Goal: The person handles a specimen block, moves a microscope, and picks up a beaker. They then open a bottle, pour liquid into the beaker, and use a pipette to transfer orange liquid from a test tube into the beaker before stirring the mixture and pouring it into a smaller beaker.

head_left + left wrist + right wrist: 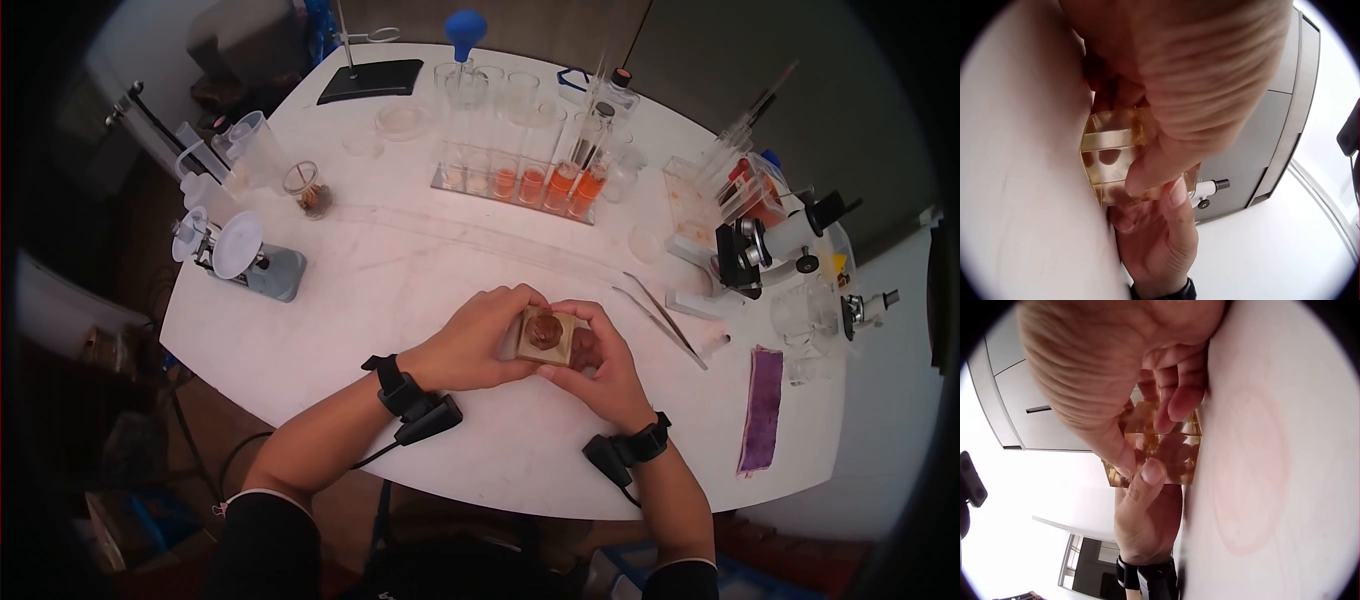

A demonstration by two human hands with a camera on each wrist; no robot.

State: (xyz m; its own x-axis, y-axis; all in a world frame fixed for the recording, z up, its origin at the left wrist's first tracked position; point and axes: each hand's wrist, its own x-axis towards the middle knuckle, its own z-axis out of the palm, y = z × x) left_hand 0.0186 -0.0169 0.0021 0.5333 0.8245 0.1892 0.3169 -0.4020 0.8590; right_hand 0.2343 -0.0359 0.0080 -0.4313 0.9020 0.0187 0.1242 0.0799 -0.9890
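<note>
Left hand [482, 340] and right hand [606, 367] pinch a block [549, 347] between their fingers [1163, 162]; the head view shows its brown-centred top, the wrist views its translucent sides.

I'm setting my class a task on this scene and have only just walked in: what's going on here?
Someone's left hand and right hand together hold a small, see-through yellowish block, with a brown lump showing at its middle. They hold it low over a white table; whether it touches the top is hard to tell. Tweezers lie just beyond the right hand, a microscope stands off to the right, and a tube rack stands farther back.
</note>
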